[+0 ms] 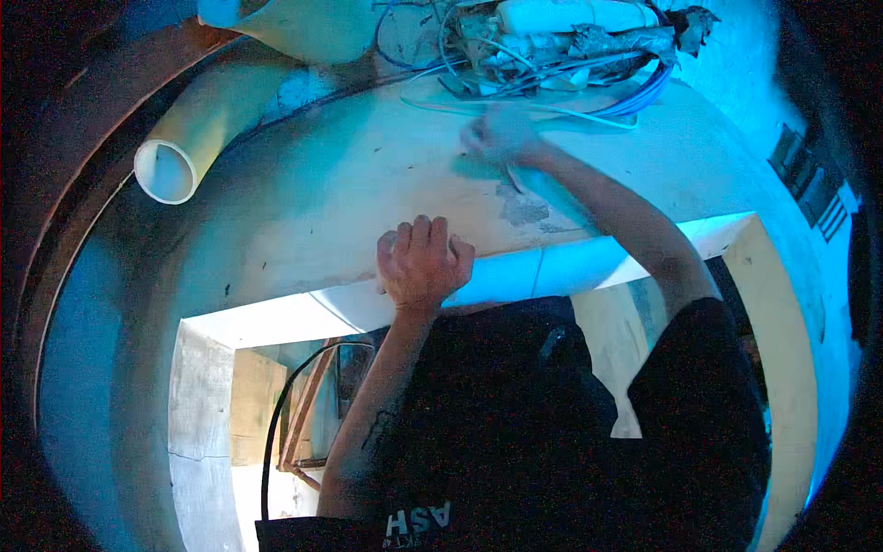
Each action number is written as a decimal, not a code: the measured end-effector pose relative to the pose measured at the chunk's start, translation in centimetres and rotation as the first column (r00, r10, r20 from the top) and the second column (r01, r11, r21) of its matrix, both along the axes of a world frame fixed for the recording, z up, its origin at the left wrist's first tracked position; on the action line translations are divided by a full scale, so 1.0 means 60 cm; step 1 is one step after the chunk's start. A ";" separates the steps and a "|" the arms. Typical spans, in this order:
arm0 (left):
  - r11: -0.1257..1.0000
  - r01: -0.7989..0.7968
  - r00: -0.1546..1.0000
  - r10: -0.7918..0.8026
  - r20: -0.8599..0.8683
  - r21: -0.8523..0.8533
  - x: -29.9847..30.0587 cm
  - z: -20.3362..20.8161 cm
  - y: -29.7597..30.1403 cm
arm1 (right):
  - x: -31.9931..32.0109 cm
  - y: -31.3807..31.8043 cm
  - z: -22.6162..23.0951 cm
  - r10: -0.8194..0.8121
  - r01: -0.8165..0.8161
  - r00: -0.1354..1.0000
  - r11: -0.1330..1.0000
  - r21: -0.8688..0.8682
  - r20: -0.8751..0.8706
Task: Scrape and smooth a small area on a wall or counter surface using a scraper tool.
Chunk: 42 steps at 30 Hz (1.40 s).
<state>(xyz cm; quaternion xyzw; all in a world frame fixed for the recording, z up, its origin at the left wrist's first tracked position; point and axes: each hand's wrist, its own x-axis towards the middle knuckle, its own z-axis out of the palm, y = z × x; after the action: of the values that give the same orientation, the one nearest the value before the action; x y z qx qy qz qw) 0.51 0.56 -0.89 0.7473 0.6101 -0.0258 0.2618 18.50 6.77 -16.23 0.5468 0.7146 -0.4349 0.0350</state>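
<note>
My left hand rests at the wall's edge, just above the pale lip of the opening. Its fingers are curled in and the back of the hand faces me; whatever lies under the fingers is hidden. Farther up and to the right, my right hand is smeared by motion in front of the grey plastered wall. A thin pale shape shows just below that hand, too blurred to name. Beneath it the wall has a darker rough patch.
Bundled cables and wrapped pipes hang above my right hand. An open-ended pale pipe juts out at the upper left. A black hose or cable curves through the opening at the lower left. Dark slats sit at the far right.
</note>
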 end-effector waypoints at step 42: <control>0.999 0.018 0.999 -0.019 -0.028 -0.030 -0.002 0.018 -0.007 | 0.024 0.068 0.058 -0.174 0.180 0.939 0.984 0.009 0.296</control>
<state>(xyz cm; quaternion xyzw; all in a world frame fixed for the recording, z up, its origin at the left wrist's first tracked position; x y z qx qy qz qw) 0.39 0.11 0.21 0.7485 0.6065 -0.0478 0.2638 19.92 10.88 -12.76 0.6672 0.6453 -0.3563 0.1071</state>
